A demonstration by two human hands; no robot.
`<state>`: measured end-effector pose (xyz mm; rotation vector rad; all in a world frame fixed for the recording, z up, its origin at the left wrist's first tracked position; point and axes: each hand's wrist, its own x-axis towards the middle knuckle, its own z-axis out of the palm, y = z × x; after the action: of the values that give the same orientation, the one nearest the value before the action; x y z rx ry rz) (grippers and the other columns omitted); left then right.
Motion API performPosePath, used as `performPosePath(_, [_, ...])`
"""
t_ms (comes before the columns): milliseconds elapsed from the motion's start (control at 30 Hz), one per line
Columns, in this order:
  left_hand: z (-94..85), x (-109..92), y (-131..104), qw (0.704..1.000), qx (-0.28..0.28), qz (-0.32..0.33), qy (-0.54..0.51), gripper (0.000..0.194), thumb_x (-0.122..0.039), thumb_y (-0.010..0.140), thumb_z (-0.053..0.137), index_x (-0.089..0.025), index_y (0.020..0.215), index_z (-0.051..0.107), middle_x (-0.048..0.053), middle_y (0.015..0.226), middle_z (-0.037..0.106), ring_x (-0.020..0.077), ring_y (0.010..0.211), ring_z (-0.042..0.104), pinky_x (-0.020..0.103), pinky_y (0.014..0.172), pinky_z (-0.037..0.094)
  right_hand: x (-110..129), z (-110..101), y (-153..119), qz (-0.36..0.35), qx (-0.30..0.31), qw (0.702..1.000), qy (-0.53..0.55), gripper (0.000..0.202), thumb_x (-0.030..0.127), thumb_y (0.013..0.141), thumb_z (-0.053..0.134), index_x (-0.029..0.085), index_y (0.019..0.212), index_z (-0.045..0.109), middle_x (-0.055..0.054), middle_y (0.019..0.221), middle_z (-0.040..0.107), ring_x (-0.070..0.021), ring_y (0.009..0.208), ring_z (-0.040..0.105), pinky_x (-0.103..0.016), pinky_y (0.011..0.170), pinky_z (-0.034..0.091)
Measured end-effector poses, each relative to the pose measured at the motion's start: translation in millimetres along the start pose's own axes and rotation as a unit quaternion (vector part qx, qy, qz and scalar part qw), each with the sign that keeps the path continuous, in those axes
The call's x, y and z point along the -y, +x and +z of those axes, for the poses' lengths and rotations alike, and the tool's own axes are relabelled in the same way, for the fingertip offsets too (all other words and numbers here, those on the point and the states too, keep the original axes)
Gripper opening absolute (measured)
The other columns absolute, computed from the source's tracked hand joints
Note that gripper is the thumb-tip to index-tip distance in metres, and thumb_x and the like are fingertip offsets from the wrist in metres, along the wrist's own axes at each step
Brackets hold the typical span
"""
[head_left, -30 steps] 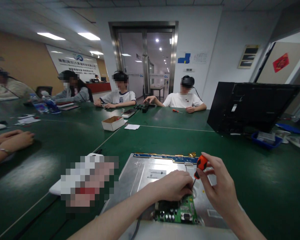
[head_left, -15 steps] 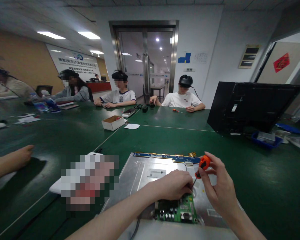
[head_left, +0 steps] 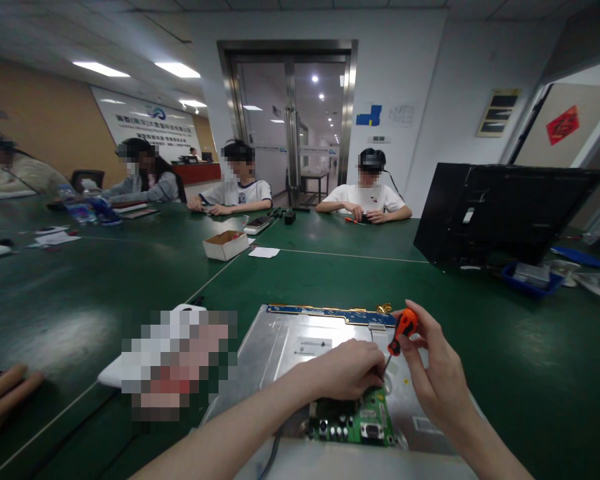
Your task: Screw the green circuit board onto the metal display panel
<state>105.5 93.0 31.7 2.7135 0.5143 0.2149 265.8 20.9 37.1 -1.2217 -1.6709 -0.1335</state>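
An orange-and-black screwdriver [head_left: 405, 327] is held at its handle by the fingers of my right hand [head_left: 437, 360]. Its shaft slants down to the left, toward the corner of a green circuit board [head_left: 353, 423]. My left hand [head_left: 347, 367] is closed over the board's upper edge, beside the screwdriver's tip; its fingertips and whatever they pinch are hidden. The board sits on the silver metal back of a display panel [head_left: 265, 347]. Along the panel's far edge runs a narrow blue circuit strip [head_left: 325, 314].
On the green table [head_left: 340, 277] stand a small white box [head_left: 226, 247] and, at the right, a black monitor [head_left: 495, 213] by a blue tray [head_left: 533, 280]. A pixelated white item [head_left: 113, 375] lies left of the panel. Another person's hand [head_left: 7, 397] rests at far left; people sit opposite.
My right hand and the screwdriver have shifted slightly left. The other person's hand at left has come nearer the front edge. A person opposite has brought both hands together.
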Motion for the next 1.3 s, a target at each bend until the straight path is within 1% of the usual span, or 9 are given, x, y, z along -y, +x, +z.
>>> performPosePath(100, [0.3, -0.5, -1.0, 1.000, -0.002, 0.000, -0.001, 0.007, -0.011, 0.083, 0.068, -0.017, 0.082, 0.064, 0.003, 0.083, 0.064, 0.0190, 0.078, 0.061, 0.026, 0.066, 0.044, 0.5, 0.2, -0.2, 0.002, 0.005, 1.000, 0.011, 0.041, 0.032, 0.100, 0.040, 0.023, 0.140, 0.040, -0.006, 0.089, 0.070, -0.0192, 0.063, 0.068, -0.035, 0.061, 0.060])
performPosePath(200, [0.6, -0.1, -1.1, 1.000, -0.001, 0.005, -0.012, 0.008, -0.009, 0.084, 0.067, -0.017, 0.085, 0.065, 0.003, 0.088, 0.066, 0.0191, 0.081, 0.062, 0.026, 0.070, 0.046, 0.6, 0.8, -0.9, 0.002, 0.006, 1.000, 0.012, 0.042, 0.032, 0.099, 0.040, 0.023, 0.141, 0.040, -0.007, 0.091, 0.071, -0.0193, 0.064, 0.068, -0.036, 0.061, 0.060])
performPosePath(367, [1.6, 1.7, 1.4, 1.000, 0.003, 0.006, -0.001, 0.006, -0.012, 0.083, 0.068, -0.016, 0.081, 0.065, 0.004, 0.084, 0.065, 0.0193, 0.077, 0.062, 0.027, 0.066, 0.045, -0.5, 1.0, -1.3, -0.008, -0.002, 1.000, 0.001, 0.041, 0.031, 0.099, 0.041, 0.022, 0.140, 0.040, -0.008, 0.094, 0.071, -0.0200, 0.067, 0.069, -0.034, 0.058, 0.060])
performPosePath(500, [1.8, 0.6, 2.2, 1.000, 0.006, -0.009, -0.011, 0.006, -0.011, 0.083, 0.067, -0.017, 0.079, 0.066, 0.004, 0.080, 0.065, 0.0189, 0.075, 0.062, 0.027, 0.065, 0.045, -0.4, 0.6, -1.0, -0.010, -0.004, 1.000, -0.005, 0.041, 0.030, 0.100, 0.041, 0.022, 0.140, 0.038, -0.009, 0.095, 0.071, -0.0200, 0.067, 0.070, -0.034, 0.057, 0.060])
performPosePath(600, [2.1, -0.1, 1.7, 1.000, 0.005, -0.014, -0.012, 0.007, -0.010, 0.082, 0.067, -0.017, 0.081, 0.067, 0.003, 0.081, 0.066, 0.0189, 0.076, 0.062, 0.027, 0.068, 0.045, 0.2, 0.8, -0.9, -0.013, -0.004, 1.000, -0.003, 0.042, 0.030, 0.100, 0.040, 0.023, 0.141, 0.038, -0.008, 0.095, 0.071, -0.0198, 0.066, 0.070, -0.033, 0.056, 0.060])
performPosePath(800, [3.6, 3.6, 1.5, 1.000, 0.002, 0.004, -0.020, 0.009, -0.009, 0.082, 0.068, -0.017, 0.083, 0.065, 0.003, 0.085, 0.066, 0.0184, 0.078, 0.062, 0.025, 0.067, 0.045, 1.4, 1.3, -0.1, -0.025, -0.009, 1.000, 0.007, 0.041, 0.029, 0.099, 0.043, 0.023, 0.140, 0.039, -0.008, 0.096, 0.070, -0.0187, 0.066, 0.069, -0.031, 0.055, 0.059])
performPosePath(1067, [2.2, 5.9, 0.9, 1.000, 0.011, 0.001, -0.028, 0.006, -0.012, 0.084, 0.068, -0.017, 0.085, 0.065, 0.002, 0.086, 0.065, 0.0183, 0.079, 0.062, 0.024, 0.068, 0.045, 1.4, 0.6, 2.1, -0.035, -0.023, 0.999, 0.009, 0.038, 0.030, 0.098, 0.048, 0.022, 0.135, 0.042, -0.008, 0.098, 0.067, -0.0166, 0.063, 0.067, -0.030, 0.054, 0.060])
performPosePath(1167, [1.5, 5.6, 0.7, 0.999, 0.013, -0.009, -0.032, 0.005, -0.014, 0.084, 0.069, -0.017, 0.083, 0.065, 0.002, 0.084, 0.066, 0.0180, 0.076, 0.061, 0.024, 0.066, 0.044, 1.3, 0.3, 2.8, -0.035, -0.021, 0.999, 0.010, 0.038, 0.029, 0.098, 0.049, 0.022, 0.134, 0.041, -0.007, 0.095, 0.066, -0.0162, 0.062, 0.067, -0.030, 0.053, 0.059])
performPosePath(1300, [2.8, 6.9, 0.8, 0.999, 0.009, -0.013, -0.046, 0.007, -0.011, 0.083, 0.069, -0.017, 0.082, 0.065, 0.001, 0.081, 0.066, 0.0170, 0.073, 0.061, 0.023, 0.064, 0.042, 1.8, 0.3, 3.9, -0.041, -0.030, 0.999, 0.008, 0.037, 0.030, 0.098, 0.050, 0.022, 0.132, 0.043, -0.005, 0.090, 0.066, -0.0159, 0.059, 0.065, -0.028, 0.049, 0.058])
